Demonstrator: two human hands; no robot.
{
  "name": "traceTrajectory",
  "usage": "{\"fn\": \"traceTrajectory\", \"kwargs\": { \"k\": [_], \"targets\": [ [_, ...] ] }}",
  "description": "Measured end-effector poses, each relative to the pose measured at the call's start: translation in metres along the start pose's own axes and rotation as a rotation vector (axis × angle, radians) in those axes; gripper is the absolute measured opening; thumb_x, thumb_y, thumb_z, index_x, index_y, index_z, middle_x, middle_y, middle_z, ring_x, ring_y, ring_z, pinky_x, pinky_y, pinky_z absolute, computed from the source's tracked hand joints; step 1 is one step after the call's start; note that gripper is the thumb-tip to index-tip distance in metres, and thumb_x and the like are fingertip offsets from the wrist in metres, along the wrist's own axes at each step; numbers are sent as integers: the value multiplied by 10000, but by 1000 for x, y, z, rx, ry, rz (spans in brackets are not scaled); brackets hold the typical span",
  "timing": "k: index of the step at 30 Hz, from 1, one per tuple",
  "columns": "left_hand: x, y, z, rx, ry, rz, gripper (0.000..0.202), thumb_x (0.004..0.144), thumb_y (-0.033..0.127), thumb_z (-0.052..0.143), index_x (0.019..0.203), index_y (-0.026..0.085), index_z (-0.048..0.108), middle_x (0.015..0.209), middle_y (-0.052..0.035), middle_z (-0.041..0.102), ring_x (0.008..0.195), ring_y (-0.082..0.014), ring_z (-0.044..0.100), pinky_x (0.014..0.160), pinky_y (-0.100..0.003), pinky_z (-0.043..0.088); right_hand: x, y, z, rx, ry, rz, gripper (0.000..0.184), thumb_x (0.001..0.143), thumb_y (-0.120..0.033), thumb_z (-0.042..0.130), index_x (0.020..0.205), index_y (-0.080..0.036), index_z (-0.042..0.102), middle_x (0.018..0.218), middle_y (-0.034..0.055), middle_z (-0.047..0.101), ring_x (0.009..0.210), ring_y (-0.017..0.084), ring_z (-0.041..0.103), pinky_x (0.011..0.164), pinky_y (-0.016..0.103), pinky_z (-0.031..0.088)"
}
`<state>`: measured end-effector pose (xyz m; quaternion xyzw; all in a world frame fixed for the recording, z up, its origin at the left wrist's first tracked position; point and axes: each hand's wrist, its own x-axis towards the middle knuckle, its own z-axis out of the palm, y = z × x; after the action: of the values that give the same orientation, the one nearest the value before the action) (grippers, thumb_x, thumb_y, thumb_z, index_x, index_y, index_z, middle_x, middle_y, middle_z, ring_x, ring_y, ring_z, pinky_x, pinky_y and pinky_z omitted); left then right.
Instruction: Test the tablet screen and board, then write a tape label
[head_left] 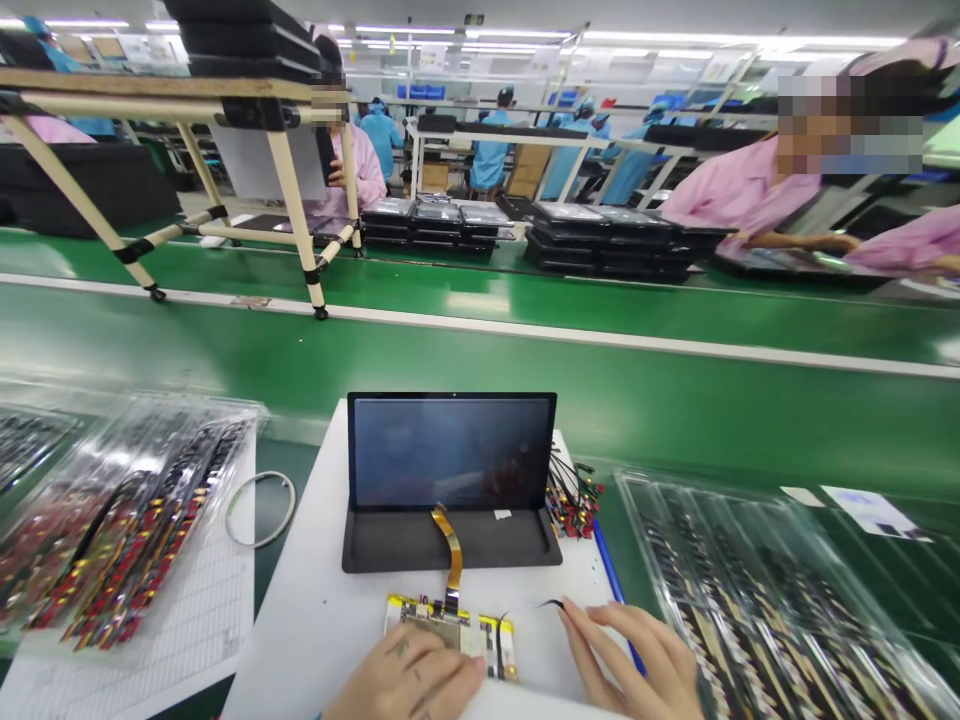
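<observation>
My left hand (409,675) lies over a yellow-edged circuit board (472,640), fingers bent and holding it down on the white work surface. Between the thumb and forefinger of my right hand (637,660) is the end of a thin black cable (553,603), just right of the board. A gold flex ribbon (452,560) runs from the board up to a tablet screen (454,455), which leans upright in a dark tray (390,545). Another black strand (501,645) lies across the board's right side; whether it joins the pinched cable is unclear.
Black cables with red ends (577,505) and a blue pen-like tool (609,560) lie right of the screen. Clear trays of parts stand at left (150,520) and right (750,600). A pale ring (261,510) lies at left. Co-workers sit across the green bench (600,385).
</observation>
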<state>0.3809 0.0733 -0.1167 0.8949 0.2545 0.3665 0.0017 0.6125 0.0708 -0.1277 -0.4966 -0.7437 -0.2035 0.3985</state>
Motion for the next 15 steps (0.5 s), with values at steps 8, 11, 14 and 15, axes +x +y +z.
{"fn": "traceTrajectory", "kwargs": {
  "k": [8, 11, 14, 15],
  "targets": [
    [-1, 2, -4, -59, -74, -16, 253, 932, 118, 340, 1005, 51, 573, 757, -63, 663, 642, -137, 594, 595, -267, 472, 4, -3, -8, -130, 5, -1, 465, 774, -91, 624, 1155, -347, 548, 659, -49, 604, 612, 165, 567, 564, 321, 416],
    [0, 2, -7, -82, -78, -32, 269, 937, 120, 322, 1003, 49, 573, 762, -66, 668, 649, -140, 595, 591, -269, 469, 6, -3, -6, -144, 44, -47, 552, 770, -84, 625, 1249, -320, 483, 639, -39, 613, 590, 175, 560, 543, 325, 412],
    [0, 2, -9, -91, -91, -30, 255, 932, 126, 345, 1006, 47, 575, 774, -68, 671, 650, -134, 591, 593, -259, 466, 7, -1, -4, -150, 66, -79, 608, 755, -82, 641, 1294, -286, 444, 616, -33, 617, 566, 178, 554, 524, 320, 410],
    [0, 2, -9, -94, -94, -28, 239, 926, 129, 368, 1014, 47, 575, 780, -68, 672, 653, -132, 589, 599, -257, 466, 7, 1, -3, -142, 75, -93, 596, 756, -88, 640, 1286, -286, 454, 608, -38, 617, 551, 170, 551, 516, 313, 412]
  ]
}}
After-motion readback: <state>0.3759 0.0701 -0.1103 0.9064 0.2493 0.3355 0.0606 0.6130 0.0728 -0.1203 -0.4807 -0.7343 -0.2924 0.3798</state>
